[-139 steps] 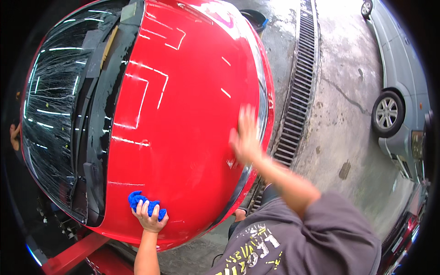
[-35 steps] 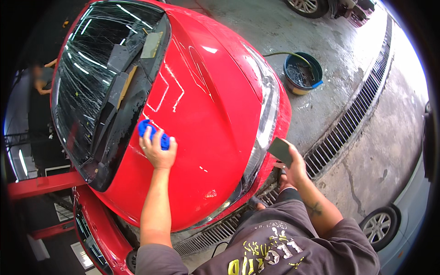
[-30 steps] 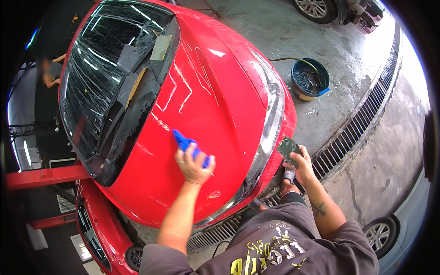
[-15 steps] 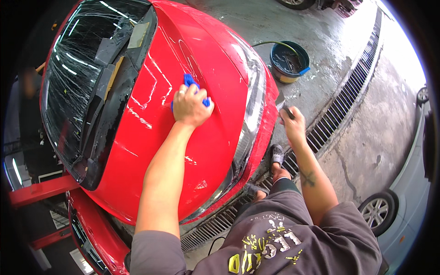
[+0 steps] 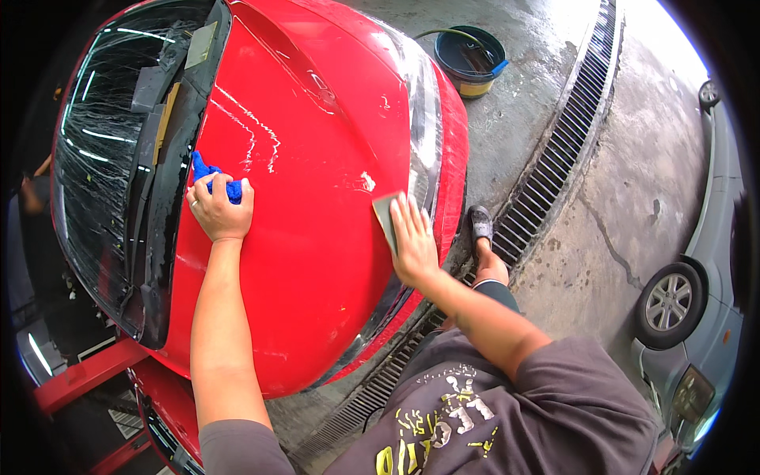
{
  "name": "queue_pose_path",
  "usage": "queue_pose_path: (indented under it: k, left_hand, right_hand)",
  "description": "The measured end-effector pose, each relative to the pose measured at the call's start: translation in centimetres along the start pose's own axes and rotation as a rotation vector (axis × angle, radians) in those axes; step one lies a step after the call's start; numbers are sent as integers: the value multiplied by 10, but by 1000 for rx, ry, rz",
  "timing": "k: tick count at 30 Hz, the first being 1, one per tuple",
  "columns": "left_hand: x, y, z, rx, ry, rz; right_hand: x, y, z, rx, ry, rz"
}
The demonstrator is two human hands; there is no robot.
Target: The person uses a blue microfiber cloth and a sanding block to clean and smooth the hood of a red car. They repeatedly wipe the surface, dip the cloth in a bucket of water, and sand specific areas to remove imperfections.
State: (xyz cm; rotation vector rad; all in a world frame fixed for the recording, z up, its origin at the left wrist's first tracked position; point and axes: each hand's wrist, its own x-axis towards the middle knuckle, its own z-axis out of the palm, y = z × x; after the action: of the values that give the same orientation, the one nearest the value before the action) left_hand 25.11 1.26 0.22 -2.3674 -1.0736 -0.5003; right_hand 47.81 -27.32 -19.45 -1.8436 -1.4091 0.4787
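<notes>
A wet red car hood stretches out in front of me. My left hand is closed around a bunched blue cloth, pressed on the hood beside the base of the windshield. Toward the headlight, my right hand has its fingers laid along a grey-green sheet of sandpaper at the hood's front edge. Part of the sheet is hidden under the fingers, and the hand is slightly smeared by motion.
Grey sheets and a tan strip lie by the wipers. A dark bucket with a hose stands on the wet floor. A drain grate runs past my feet. Another car is at the right, a red lift arm lower left.
My left hand has moved the blue cloth left across the hood to the windshield's base. My right hand has come from beside the bumper onto the hood's front edge with the sheet.
</notes>
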Motion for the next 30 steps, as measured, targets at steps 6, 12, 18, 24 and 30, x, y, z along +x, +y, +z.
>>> queue_pose_path:
  k: [6, 12, 18, 24, 30]
  left_hand:
    - [8, 4, 9, -27, 74, 13]
    - [-9, -7, 6, -16, 61, -36]
    - [5, 2, 7, -51, 69, -24]
    - [-8, -8, 8, -29, 55, -49]
    - [5, 0, 14, -46, 80, -11]
  right_hand:
    - [154, 42, -20, 48, 276, 55]
    - [74, 16, -14, -19, 38, -34]
    - [210, 64, -43, 12, 187, -71]
    - [76, 37, -47, -97, -254, -160]
    - [244, 15, -61, -224, 53, -318]
